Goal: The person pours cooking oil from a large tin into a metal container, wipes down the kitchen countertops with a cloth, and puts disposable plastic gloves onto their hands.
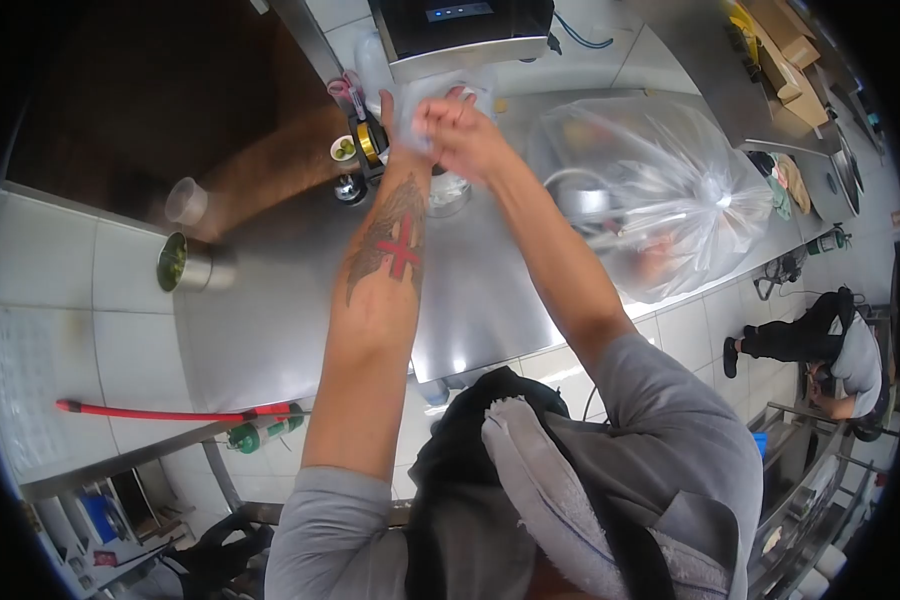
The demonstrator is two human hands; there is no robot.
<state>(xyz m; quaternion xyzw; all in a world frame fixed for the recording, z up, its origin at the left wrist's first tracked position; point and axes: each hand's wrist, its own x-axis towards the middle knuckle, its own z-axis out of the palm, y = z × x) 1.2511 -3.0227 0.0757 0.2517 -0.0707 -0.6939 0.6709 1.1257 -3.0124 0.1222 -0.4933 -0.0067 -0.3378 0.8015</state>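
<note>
My left hand (400,128) is under the black machine's front edge, its thumb stretched up and apart. Its other fingers are partly covered by clear film and my right hand. Thin clear plastic, seemingly a bag (483,84), lies around and between both hands. My right hand (457,132) has curled fingers pressed against the plastic over my left palm. Just below them a clear container (448,195) stands on the counter, partly hidden by my forearms. Left of my left wrist are a gold-coloured tape roll (371,142) and a small white cup of green pieces (342,148).
A large knotted clear bag (660,195) fills the steel counter's right side. The black machine (460,28) overhangs the back. Pink-handled scissors (347,92) stand nearby. A metal pot (175,262) and plastic cup (185,201) are left. Another person (820,350) is at far right.
</note>
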